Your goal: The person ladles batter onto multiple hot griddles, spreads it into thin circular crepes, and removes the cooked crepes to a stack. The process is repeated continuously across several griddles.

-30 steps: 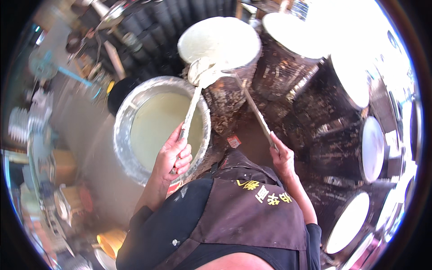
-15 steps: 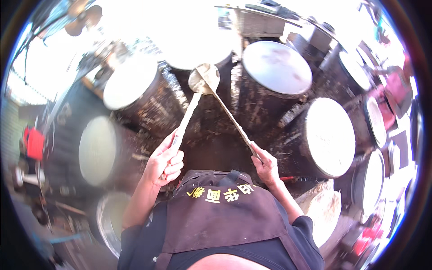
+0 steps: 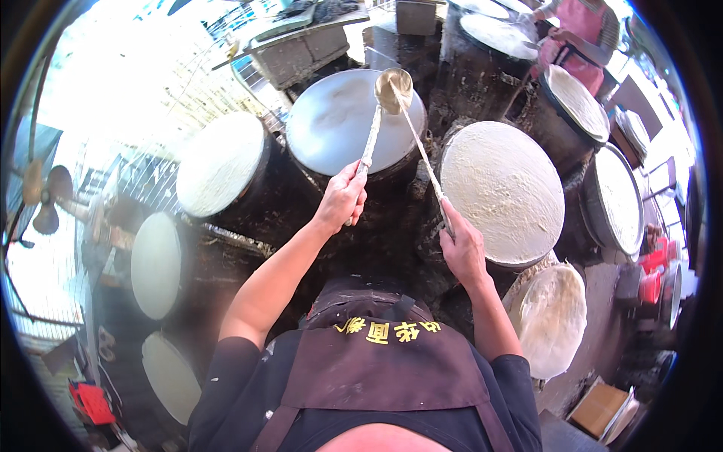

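My left hand [image 3: 343, 200] is closed around the batter-caked handle of a ladle [image 3: 394, 89]. The ladle's round bowl is over the far right edge of a bare, shiny griddle [image 3: 331, 124] in front of me. In my right hand [image 3: 462, 245] is a thin, pale-coated stick [image 3: 422, 149]; its far end reaches into or across the ladle bowl, and I cannot tell which. Just beyond my right hand, a round griddle is covered with a pale, ridged batter layer [image 3: 501, 192].
More batter-covered griddles [image 3: 222, 166] on dark drum stoves curve around me. A pile of thin round pancakes [image 3: 553, 320] lies by my right elbow. At the far right, a co-worker in a pink apron [image 3: 581, 22] stands beside a steaming griddle [image 3: 497, 36]. A cardboard box [image 3: 600, 407] sits lower right.
My view has turned right, so the griddles appear farther left. The ladle and stick, still held together, are now over the bare griddle's edge. The co-worker has come into clearer view.
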Motion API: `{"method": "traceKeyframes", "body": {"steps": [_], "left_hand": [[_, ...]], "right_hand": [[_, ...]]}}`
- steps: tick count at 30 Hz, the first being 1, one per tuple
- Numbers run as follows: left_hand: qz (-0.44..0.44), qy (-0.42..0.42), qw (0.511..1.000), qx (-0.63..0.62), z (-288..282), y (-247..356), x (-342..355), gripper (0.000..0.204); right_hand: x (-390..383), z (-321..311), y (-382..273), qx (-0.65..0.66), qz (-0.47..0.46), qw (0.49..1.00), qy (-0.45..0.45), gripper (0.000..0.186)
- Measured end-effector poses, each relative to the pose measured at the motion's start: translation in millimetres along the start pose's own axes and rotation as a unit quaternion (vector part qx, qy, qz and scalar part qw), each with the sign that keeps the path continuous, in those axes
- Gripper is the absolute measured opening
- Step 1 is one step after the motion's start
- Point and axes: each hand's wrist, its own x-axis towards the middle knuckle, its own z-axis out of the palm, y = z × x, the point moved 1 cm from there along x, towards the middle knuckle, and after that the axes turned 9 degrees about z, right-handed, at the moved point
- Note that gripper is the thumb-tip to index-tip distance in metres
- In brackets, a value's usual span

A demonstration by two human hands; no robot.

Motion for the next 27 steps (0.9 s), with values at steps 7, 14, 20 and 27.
{"method": "traceKeyframes", "body": {"steps": [7, 14, 20, 27], "left_hand": [[0.194, 0.018, 0.942, 0.273, -49, -46, 80, 0.047], [0.275, 0.116, 0.761, 0.576, -119, 49, 131, 0.049], [0.143, 0.044, 0.978, 0.144, -160, 83, 85, 0.049], [-0.009, 0.006, 0.989, -0.146, -207, 68, -34, 0.047]], "right_hand": [[15, 65, 6, -0.085, 0.118, 0.989, 0.018, 0.061], [26, 114, 12, -0.054, 0.151, 0.984, 0.075, 0.059], [23, 122, -22, 0.122, 0.195, 0.971, 0.071, 0.055], [51, 147, -40, 0.133, 0.242, 0.956, 0.102, 0.056]]}}
